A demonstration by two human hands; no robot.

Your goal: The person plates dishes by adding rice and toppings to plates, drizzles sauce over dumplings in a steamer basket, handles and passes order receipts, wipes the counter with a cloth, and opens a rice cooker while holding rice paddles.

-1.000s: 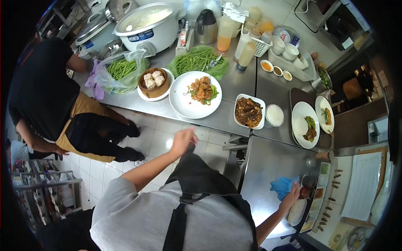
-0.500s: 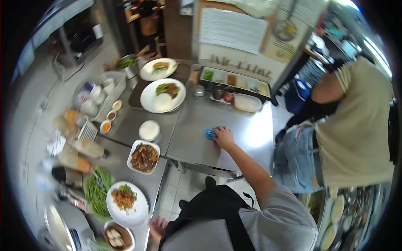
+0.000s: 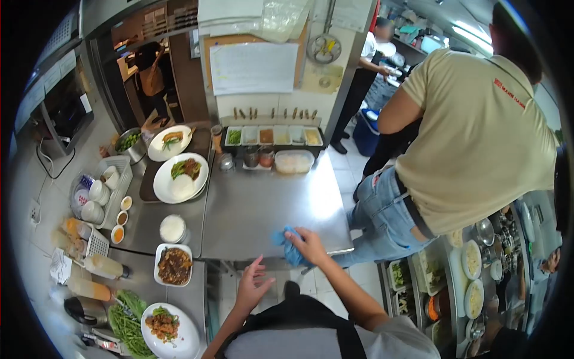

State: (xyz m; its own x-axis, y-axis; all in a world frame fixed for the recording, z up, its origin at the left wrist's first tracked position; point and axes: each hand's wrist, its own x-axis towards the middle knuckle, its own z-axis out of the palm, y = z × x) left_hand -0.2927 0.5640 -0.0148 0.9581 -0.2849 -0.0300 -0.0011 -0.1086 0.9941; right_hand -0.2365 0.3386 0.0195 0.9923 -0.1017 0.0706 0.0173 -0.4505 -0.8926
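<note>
My right hand [image 3: 308, 245] grips a crumpled blue cloth [image 3: 292, 253] at the front edge of the steel table [image 3: 257, 206]. Part of the cloth hangs in front of the edge. To its left, my left hand [image 3: 255, 286] is held up with fingers spread and nothing in it, over the gap in front of the table. Nearest on the left counter are a white square dish of dark saucy food [image 3: 174, 265] and a round white container [image 3: 173, 228].
Plates with food, such as a white plate with rice [image 3: 181, 178], stand left. A condiment tray [image 3: 272, 136] and lidded plastic box [image 3: 294, 160] line the table's back. A person in a beige shirt [image 3: 478, 137] stands close on the right, beside ingredient trays [image 3: 427, 271].
My right hand has drawn the blue cloth from mid-table to the front edge. My left hand has risen from beside the left counter to in front of me. The view has turned right.
</note>
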